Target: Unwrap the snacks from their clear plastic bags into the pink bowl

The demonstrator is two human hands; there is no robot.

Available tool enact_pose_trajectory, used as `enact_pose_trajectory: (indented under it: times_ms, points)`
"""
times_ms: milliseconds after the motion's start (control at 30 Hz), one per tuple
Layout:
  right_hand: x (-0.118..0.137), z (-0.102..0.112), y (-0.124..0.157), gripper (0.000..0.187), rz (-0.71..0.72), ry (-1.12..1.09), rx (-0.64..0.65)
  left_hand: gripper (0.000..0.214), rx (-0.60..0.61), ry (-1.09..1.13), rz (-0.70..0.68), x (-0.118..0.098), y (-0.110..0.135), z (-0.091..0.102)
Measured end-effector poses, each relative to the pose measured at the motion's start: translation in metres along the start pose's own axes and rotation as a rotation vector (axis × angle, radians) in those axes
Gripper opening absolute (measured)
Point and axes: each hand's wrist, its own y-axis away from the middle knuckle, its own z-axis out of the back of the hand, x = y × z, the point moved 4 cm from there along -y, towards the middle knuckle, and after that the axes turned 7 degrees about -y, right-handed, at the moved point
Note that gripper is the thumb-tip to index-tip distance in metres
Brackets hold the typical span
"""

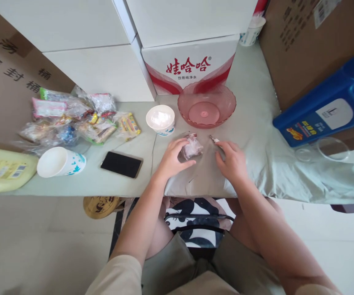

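Note:
A small clear plastic packet (192,147) with pinkish-white contents lies on the cloth near the table's front edge. My left hand (173,159) curls round its left side, the forefinger touching its upper part and the thumb stretched just below it. To the right, my right hand (232,159) is closed on a small slim object (215,139) with a dark, narrow tip; its kind is not clear, as the fingers cover most of it. That tip points toward the packet but stays apart from it. Behind both hands stand a pink transparent bowl (206,112) and a white paper cup (161,119).
Several wrapped snack packets (75,114) are heaped at the left, near a phone (122,164), another paper cup (60,162) and a yellowish jug (5,170). Cartons (192,67) line the back. A blue bottle (330,102) and a clear cup (333,149) are at the right.

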Motion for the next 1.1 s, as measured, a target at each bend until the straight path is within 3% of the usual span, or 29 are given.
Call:
enact_pose_trajectory:
  times_ms: [133, 233, 300, 400, 567, 733, 867, 967, 1100]
  points:
    - [0.01, -0.012, 0.001, 0.032, 0.093, -0.193, 0.116, 0.017, -0.114, 0.235, 0.289, 0.01, -0.003, 0.0]
    - [0.017, -0.022, 0.0, 0.044, 0.158, -0.307, 0.2, 0.017, -0.168, 0.68, 0.558, 0.015, -0.003, -0.003]
    - [0.019, -0.028, -0.001, 0.05, 0.151, -0.302, 0.222, 0.021, -0.15, 0.932, 0.661, 0.012, -0.004, -0.005]
    - [0.019, -0.034, -0.004, 0.042, 0.116, -0.239, 0.252, 0.026, -0.174, 1.068, 0.748, 0.01, -0.004, -0.001]
    - [0.022, -0.034, -0.007, 0.016, 0.096, -0.314, 0.212, 0.023, -0.296, 0.953, 0.882, 0.024, 0.007, 0.014]
    - [0.03, -0.03, -0.005, 0.004, 0.027, -0.39, 0.186, 0.013, -0.331, 0.696, 0.847, 0.036, 0.022, 0.033]
    - [0.033, -0.028, -0.001, 0.021, -0.06, -0.362, 0.264, 0.013, -0.329, 0.553, 0.828, 0.047, 0.033, 0.045]
    - [0.036, -0.024, 0.003, 0.036, 0.008, -0.308, 0.263, 0.019, -0.293, 0.337, 0.764, 0.056, 0.039, 0.053]
    - [0.03, -0.018, 0.006, 0.024, 0.016, -0.266, 0.232, 0.02, -0.254, -0.033, 0.687, 0.06, 0.045, 0.067]
